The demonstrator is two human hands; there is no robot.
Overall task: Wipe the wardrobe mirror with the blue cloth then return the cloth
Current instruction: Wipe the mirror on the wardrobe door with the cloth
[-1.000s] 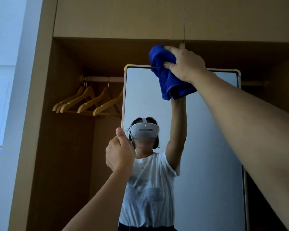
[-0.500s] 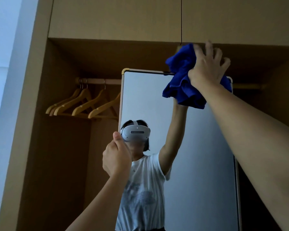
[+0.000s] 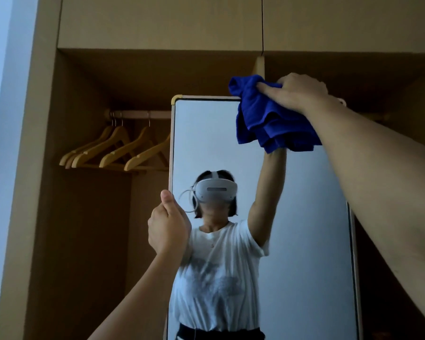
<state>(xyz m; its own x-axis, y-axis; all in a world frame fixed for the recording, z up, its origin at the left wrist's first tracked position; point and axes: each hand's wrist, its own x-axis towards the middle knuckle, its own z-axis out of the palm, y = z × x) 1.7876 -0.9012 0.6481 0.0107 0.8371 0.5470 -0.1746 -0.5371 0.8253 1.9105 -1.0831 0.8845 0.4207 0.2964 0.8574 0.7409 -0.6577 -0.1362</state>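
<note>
The tall wardrobe mirror point(image 3: 304, 217) with a thin pale frame stands inside the open wardrobe and reflects a person in a white shirt. The bunched blue cloth point(image 3: 268, 119) lies against the mirror's top edge, right of centre. My right hand point(image 3: 297, 93) grips the cloth from above and holds it on the glass. My left hand point(image 3: 168, 224) holds the mirror's left frame edge at mid height, thumb up, fingers curled round the edge.
Several wooden hangers point(image 3: 118, 150) hang on a rail point(image 3: 138, 114) to the left of the mirror. Closed upper cabinet doors point(image 3: 157, 20) sit above the opening. The wardrobe's side panel point(image 3: 35, 192) stands at the left.
My right hand has swept the cloth along the mirror's top, right and then back towards the middle, closing over it again. The left hand stays on the frame.
</note>
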